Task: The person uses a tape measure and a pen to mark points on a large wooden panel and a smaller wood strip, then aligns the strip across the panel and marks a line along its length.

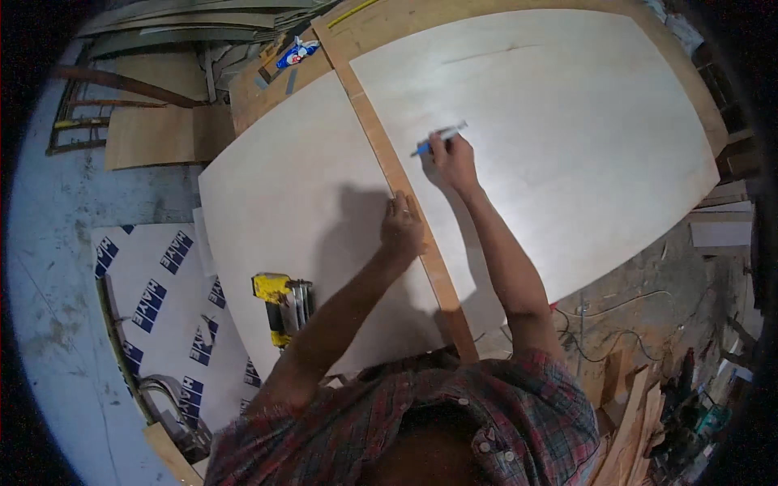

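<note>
Two plywood sheets (559, 138) (one pen (439, 138))

Blue-white packet (297, 53) up top (crumpled); white sheet (166, 312), blue labels, lower left.

Dim, bluish light, probably from overhead; soft arm shadows on the pale plywood sheet (535, 121); edges bend, corners black.

Plywood sheet (567, 105) — wooden strip (389, 162), nailer (284, 304)
</note>
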{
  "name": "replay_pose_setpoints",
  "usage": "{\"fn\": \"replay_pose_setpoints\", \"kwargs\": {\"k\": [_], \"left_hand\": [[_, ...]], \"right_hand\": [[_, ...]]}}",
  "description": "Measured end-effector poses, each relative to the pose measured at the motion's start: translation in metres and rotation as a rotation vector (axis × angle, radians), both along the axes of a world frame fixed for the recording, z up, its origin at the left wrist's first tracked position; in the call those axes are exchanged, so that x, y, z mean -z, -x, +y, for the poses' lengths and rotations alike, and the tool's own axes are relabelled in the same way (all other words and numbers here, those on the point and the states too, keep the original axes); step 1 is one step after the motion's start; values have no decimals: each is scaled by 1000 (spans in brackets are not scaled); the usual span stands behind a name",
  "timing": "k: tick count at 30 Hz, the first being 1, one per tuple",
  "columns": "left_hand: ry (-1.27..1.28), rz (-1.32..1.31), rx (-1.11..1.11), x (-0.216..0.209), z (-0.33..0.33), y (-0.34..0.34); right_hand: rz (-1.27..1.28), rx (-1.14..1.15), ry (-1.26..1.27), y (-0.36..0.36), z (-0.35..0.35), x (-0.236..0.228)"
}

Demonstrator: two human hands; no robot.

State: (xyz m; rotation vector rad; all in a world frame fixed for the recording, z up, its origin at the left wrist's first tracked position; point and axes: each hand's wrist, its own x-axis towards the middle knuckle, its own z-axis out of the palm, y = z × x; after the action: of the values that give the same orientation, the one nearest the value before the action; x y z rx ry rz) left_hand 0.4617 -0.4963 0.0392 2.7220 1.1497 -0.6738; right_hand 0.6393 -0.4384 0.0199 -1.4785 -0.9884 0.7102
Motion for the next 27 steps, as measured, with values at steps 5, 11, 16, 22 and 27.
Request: {"fn": "replay_pose_setpoints", "kwargs": {"k": [5,11,16,22,27], "left_hand": [[-125,64,118,18,-3,-4],[-243,113,39,35,-10,-12],[-154,84,65,27,-3,-10],[-63,121,99,14,3,-13],[-136,115,75,17,1,-11]], "right_hand": [[-128,-78,-26,10,122,5],[-340,-120,-31,18,235,10],[-366,-171,-5,21,296,16],[-405,-188,18,33,357,24],[-475,-116,15,38,387,27]]}}
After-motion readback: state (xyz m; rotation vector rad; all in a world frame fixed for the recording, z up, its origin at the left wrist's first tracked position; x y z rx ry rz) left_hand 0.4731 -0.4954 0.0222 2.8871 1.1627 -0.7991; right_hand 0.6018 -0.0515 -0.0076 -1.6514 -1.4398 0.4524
